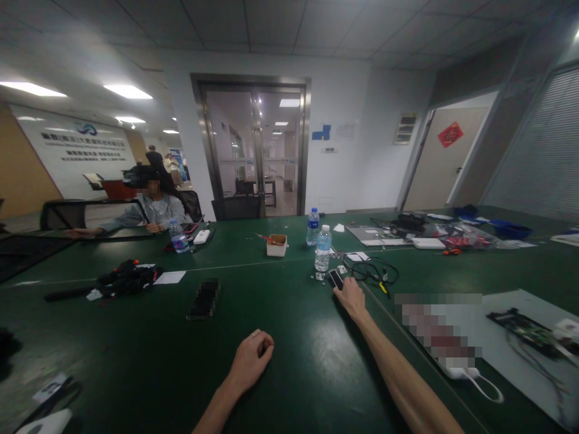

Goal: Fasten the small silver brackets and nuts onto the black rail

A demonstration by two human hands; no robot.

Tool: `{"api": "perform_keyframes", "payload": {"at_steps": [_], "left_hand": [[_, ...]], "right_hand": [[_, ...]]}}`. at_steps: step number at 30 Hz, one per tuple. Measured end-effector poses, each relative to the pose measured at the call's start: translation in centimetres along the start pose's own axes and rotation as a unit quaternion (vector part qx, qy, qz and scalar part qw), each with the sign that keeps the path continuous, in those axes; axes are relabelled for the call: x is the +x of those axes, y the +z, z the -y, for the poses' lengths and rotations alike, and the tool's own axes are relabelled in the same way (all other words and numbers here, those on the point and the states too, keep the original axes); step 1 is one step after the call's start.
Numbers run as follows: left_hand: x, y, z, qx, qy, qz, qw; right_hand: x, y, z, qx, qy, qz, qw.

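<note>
My right hand (350,296) is stretched far forward over the green table (289,337), its fingertips on a small black device (335,278). The fingers are bunched at the device, and I cannot see whether they grip it. A clear water bottle (322,248) stands just behind it, with small metal parts (319,276) to the left. A tangle of black cable (373,270) lies to the right. My left hand (252,357) rests on the table near me, curled into a loose fist with nothing visible in it.
A second bottle (312,227) and a small open box (277,245) stand further back. A black phone (203,299) lies left of centre, black gear (126,278) beyond it. A circuit board (527,328) rests on a grey mat at right. Another person (154,208) sits at far left.
</note>
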State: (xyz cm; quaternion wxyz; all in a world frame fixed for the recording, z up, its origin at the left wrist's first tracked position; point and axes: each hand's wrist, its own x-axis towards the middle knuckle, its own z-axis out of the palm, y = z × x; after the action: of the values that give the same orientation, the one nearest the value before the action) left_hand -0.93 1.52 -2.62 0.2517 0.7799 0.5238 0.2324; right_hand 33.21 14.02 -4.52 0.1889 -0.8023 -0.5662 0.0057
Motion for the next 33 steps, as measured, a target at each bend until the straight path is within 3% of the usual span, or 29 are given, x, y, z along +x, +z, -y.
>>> {"api": "perform_keyframes", "payload": {"at_steps": [11, 21, 26, 33], "left_hand": [[0.0, -0.1, -0.3, -0.002, 0.005, -0.006, 1.000], [0.0, 0.0, 0.0, -0.002, 0.001, 0.003, 1.000], [-0.1, 0.0, 0.1, -0.004, 0.004, 0.005, 1.000], [-0.1, 0.0, 0.2, 0.000, 0.004, 0.006, 1.000]], "right_hand": [[-0.8, 0.0, -0.5, 0.022, -0.027, -0.046, 0.998], [0.4, 0.5, -1.7, 0.190, 0.026, -0.024, 0.981], [1.1, 0.7, -2.3, 0.331, 0.076, 0.035, 0.940], [1.0, 1.0, -2.1, 0.520, 0.130, 0.088, 0.840]]}}
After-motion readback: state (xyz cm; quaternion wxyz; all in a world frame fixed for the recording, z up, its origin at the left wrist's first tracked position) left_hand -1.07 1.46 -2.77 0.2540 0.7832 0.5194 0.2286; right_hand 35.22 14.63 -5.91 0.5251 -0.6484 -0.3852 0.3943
